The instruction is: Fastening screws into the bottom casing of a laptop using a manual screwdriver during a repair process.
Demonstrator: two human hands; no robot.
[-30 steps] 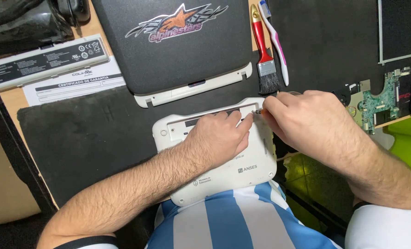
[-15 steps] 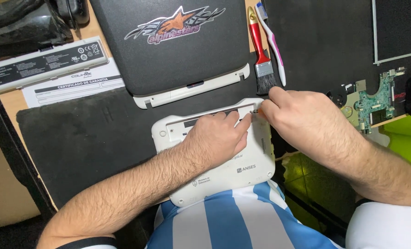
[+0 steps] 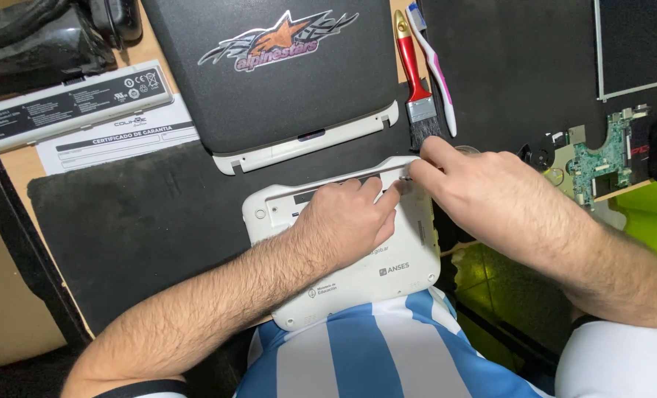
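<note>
I see the white netbook base lying underside up at lower centre of the frame, its near edge against my striped shirt, probably so my body braces it. My left hand lies flat on its middle, fingers spread and pressing down, grasping nothing; it seems to pin the shell. My right hand comes in from the right, fingertips pinched at the base's far right corner by the long slot; whether they grip a small part I cannot tell. Just above, a dark lid with a star sticker. Upper centre, a red-handled brush beside a toothbrush. Upper left, a white battery pack; right, a green circuit board.
</note>
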